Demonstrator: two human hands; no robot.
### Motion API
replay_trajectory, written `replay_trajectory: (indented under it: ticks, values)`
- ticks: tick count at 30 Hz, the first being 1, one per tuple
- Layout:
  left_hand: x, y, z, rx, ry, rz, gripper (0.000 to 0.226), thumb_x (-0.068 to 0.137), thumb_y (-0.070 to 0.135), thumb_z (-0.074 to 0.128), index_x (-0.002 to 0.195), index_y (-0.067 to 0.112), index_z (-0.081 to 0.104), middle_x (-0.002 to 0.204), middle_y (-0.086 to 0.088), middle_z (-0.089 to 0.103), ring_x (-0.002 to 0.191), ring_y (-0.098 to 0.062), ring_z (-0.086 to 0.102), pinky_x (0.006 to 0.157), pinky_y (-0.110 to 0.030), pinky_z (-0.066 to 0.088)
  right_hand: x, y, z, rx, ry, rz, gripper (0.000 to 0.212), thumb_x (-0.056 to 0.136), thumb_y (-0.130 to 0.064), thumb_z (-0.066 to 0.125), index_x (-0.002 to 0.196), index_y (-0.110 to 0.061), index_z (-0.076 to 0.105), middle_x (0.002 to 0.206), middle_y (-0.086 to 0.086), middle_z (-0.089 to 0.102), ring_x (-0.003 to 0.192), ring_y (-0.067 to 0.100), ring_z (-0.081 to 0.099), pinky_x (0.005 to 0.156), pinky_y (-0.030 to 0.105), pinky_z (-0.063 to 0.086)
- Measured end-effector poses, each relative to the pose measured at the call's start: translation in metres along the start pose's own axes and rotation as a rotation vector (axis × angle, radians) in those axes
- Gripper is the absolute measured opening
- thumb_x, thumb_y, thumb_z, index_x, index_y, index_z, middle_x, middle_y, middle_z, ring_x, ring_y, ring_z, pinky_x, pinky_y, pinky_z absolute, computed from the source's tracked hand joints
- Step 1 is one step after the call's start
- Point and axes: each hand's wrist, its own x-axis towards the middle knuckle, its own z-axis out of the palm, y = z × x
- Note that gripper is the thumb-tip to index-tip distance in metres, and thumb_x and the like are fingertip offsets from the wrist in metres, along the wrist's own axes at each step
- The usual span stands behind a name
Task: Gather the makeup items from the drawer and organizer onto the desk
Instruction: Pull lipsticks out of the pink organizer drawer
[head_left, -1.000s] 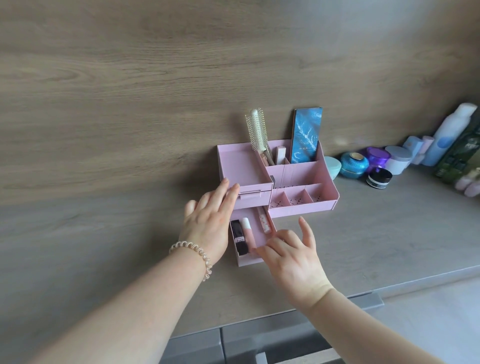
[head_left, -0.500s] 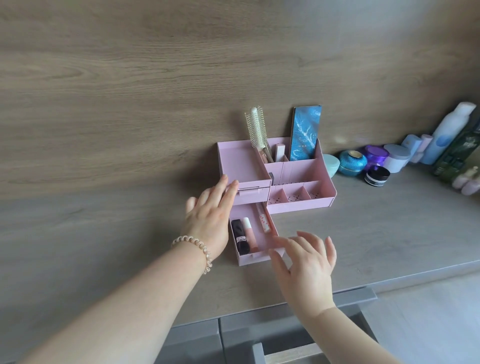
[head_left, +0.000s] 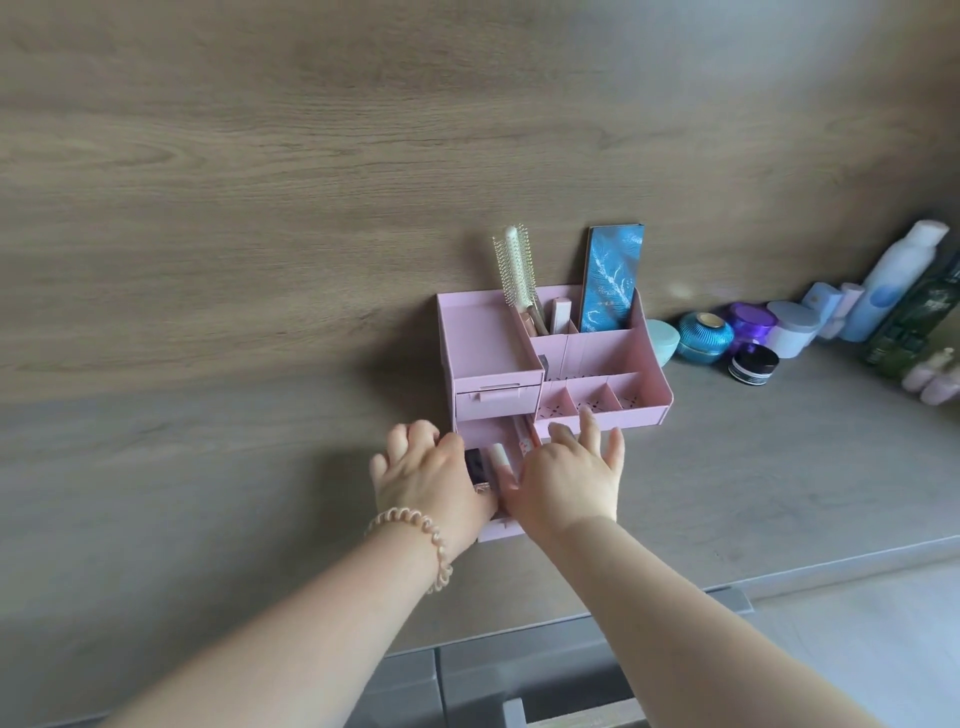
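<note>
Now that the left hand (head_left: 431, 480), curled with grip unclear, and the flat-fingered right hand (head_left: 571, 475) have converged on the open drawer (head_left: 485, 431) at 9 and 3 o'clock, its lipsticks (head_left: 476, 464) appear next for pickup.

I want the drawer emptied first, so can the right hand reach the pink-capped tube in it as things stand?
Probably yes: the right hand hovers open over the pulled-out drawer, and the pink-capped tube lies uncovered right beside its thumb.
</note>
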Motion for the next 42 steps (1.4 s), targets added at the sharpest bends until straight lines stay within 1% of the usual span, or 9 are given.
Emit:
replay_trajectory:
  ticks: [6,11,15,21,25,29,34,37,42]
  values:
    - [0.016,0.004,-0.003,-0.010,-0.289,-0.123,0.039,0.065,0.059,0.049,0.087,0.027,0.049,0.114,-0.001,0.043,0.118,-0.027,0.031,0.091,-0.040,0.032,-0.001,0.000,-0.001,0.014,-0.087,0.066,0.063,0.091,-0.065,0.018,0.113,-0.028,0.064,0.128,-0.001,0.055,0.143,0.030,0.003,0.112,0.053,0.000]
    - [0.012,0.008,0.003,-0.015,-0.028,-0.063,0.047,0.065,0.055,0.054,0.102,0.029,0.041,0.112,0.002,0.040,0.112,-0.023,0.034,0.086,-0.036,0.030,-0.003,0.001,-0.003,0.064,-0.117,0.125,0.068,0.088,-0.069,0.021,0.104,-0.023,0.069,0.129,0.001,0.055,0.144,0.030,0.006,0.113,0.052,0.003]
    - [0.016,0.009,0.000,0.090,-0.128,0.007,0.034,0.068,0.048,0.049,0.097,0.030,0.054,0.114,0.002,0.040,0.120,-0.025,0.026,0.088,-0.037,0.026,-0.001,0.001,0.000,0.074,-0.137,0.145,0.071,0.087,-0.070,0.020,0.098,-0.021,0.071,0.128,0.001,0.055,0.143,0.030,0.007,0.112,0.052,0.003]
    - [0.020,0.011,0.001,0.045,-0.312,-0.052,0.045,0.065,0.049,0.052,0.106,0.032,0.053,0.126,-0.001,0.037,0.133,-0.030,0.015,0.100,-0.043,0.027,-0.002,-0.002,-0.003,0.088,-0.157,0.147,0.061,0.092,-0.060,0.021,0.110,-0.022,0.065,0.133,0.003,0.050,0.144,0.030,0.004,0.113,0.052,0.001]
    - [0.014,0.013,0.004,-0.061,-0.228,-0.053,0.042,0.065,0.043,0.056,0.106,0.038,0.049,0.128,0.002,0.034,0.133,-0.029,0.016,0.101,-0.041,0.025,-0.004,-0.003,-0.008,0.056,-0.102,0.113,0.051,0.094,-0.053,0.027,0.112,-0.021,0.063,0.136,0.003,0.047,0.144,0.028,0.002,0.113,0.052,-0.002]
    - [0.008,0.015,0.004,-0.006,-0.070,0.034,0.046,0.054,0.047,0.050,0.098,0.033,0.053,0.112,0.007,0.037,0.112,-0.022,0.028,0.087,-0.035,0.023,-0.011,0.001,-0.011,0.120,-0.028,0.137,0.039,0.092,-0.043,0.035,0.106,-0.024,0.066,0.138,-0.001,0.046,0.144,0.024,0.002,0.113,0.050,-0.004]
    - [0.012,0.020,0.009,0.013,-0.060,0.098,0.018,0.073,0.025,0.051,0.090,0.028,0.050,0.094,0.008,0.057,0.101,-0.022,0.040,0.073,-0.033,0.019,-0.026,0.010,-0.002,0.308,0.182,0.216,0.021,0.083,-0.035,0.050,0.081,-0.026,0.069,0.108,-0.010,0.062,0.137,0.019,0.024,0.111,0.046,0.000]
    - [0.015,0.021,0.010,0.005,-0.131,0.053,0.019,0.075,0.024,0.052,0.094,0.027,0.051,0.090,0.004,0.066,0.102,-0.022,0.047,0.074,-0.034,0.020,-0.030,0.010,0.007,0.480,0.342,0.276,0.016,0.082,-0.036,0.061,0.071,-0.027,0.068,0.081,-0.011,0.066,0.126,0.017,0.042,0.110,0.044,0.004]
    - [0.008,0.023,0.010,-0.026,0.007,0.023,0.014,0.077,0.024,0.052,0.088,0.025,0.061,0.092,0.005,0.065,0.103,-0.022,0.047,0.079,-0.037,0.027,-0.037,0.016,0.004,0.736,0.433,0.292,0.007,0.079,-0.040,0.068,0.076,-0.035,0.065,0.075,-0.023,0.062,0.095,0.005,0.050,0.102,0.037,0.026]
